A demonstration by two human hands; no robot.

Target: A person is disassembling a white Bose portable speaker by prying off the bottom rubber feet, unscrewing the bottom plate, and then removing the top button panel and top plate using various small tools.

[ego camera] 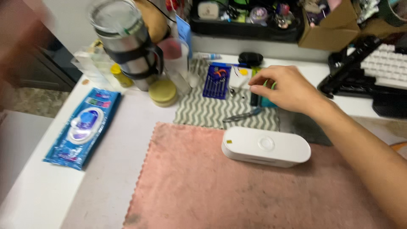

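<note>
The right hand (283, 88) hovers over the zigzag cloth (212, 111), fingers curled as if pinching something tiny, though I can't tell what, if anything, it holds; the left hand isn't clearly in view. The white oval device (266, 146) lies just below that hand on the pink mat (220, 186). With 1 blue screwdriver set (217, 80) and loose small parts beside the fingers, a careless nudge could roll them off the tabletop (118, 144), I'd say.

white desk (127, 140), pale wall (68, 17), mottled floor (29, 99)
</note>
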